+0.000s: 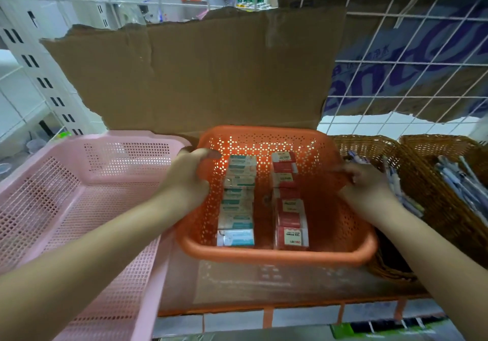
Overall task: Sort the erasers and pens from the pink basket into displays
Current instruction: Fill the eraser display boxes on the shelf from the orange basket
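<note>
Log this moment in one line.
left hand: grips orange basket rim | right hand: grips opposite rim | erasers: two rows inside | pink basket: left of it | pens: wicker basket

Left hand (188, 175): was bare, uncovered to the wrist.
Right hand (369, 186): was bare, fingers slightly blurred.
Forearms (92, 256): were bare behind both hands, down to the frame's edge.

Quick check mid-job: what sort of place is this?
Probably a stationery shop's display shelving: an orange basket holds two rows of boxed erasers, wicker baskets beside it hold pens, and a white wire grid backs the shelf.
</note>
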